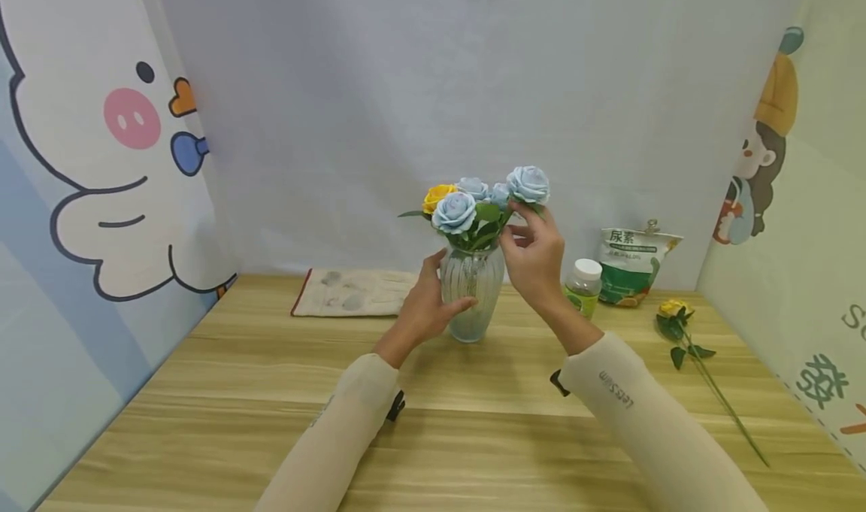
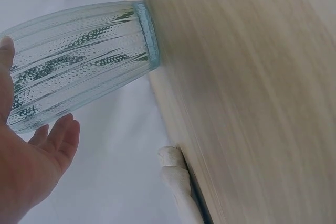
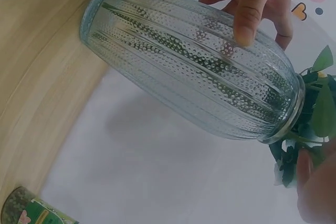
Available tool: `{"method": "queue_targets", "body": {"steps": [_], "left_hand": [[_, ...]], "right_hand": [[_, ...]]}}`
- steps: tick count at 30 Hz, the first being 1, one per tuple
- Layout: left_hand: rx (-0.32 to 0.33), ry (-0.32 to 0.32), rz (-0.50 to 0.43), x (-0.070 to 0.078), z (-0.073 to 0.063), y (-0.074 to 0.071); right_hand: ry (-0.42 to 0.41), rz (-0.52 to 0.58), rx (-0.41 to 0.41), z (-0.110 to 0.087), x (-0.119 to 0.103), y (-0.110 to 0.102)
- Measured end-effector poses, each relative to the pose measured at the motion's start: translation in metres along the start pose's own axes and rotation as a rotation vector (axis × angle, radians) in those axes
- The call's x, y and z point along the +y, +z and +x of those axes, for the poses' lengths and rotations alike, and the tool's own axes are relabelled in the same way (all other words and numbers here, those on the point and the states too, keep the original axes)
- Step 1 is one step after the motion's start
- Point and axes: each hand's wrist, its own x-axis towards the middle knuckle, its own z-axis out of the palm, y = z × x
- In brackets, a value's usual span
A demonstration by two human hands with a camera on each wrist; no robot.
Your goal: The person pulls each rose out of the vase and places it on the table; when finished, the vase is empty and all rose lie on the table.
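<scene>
A ribbed, clear glass vase (image 1: 482,290) stands upright on the table, with stems showing through its glass. My left hand (image 1: 425,301) holds it from the left, thumb across the front and fingers round the far side. Out of its mouth rise light blue roses (image 1: 455,212), green leaves and one yellow rose (image 1: 436,198). At the right of the bunch, my right hand (image 1: 537,260) pinches a blue rose (image 1: 528,185) just below its bloom. Seen from the right wrist, that hand (image 3: 320,187) is beside the vase's rim (image 3: 294,114), partly out of frame.
Behind the right forearm is a white-capped jar (image 1: 585,286), with a clipped green and white pouch (image 1: 636,268) beyond it. A single yellow rose (image 1: 673,309) lies on the table (image 1: 487,437) at right. Folded cream gloves (image 1: 352,292) lie at the back left, near the pale backdrop (image 1: 325,121).
</scene>
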Motion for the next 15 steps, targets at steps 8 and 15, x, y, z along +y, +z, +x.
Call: {"method": "queue_targets", "body": {"steps": [8,15], "left_hand": [[0.003,-0.001,-0.011,0.000,-0.001,0.001],[-0.003,0.000,-0.013,0.000,0.000,0.001]], "right_hand": [[-0.036,0.024,0.031,0.007,-0.006,-0.005],[-0.068,0.031,0.103,0.014,0.000,-0.006]]}}
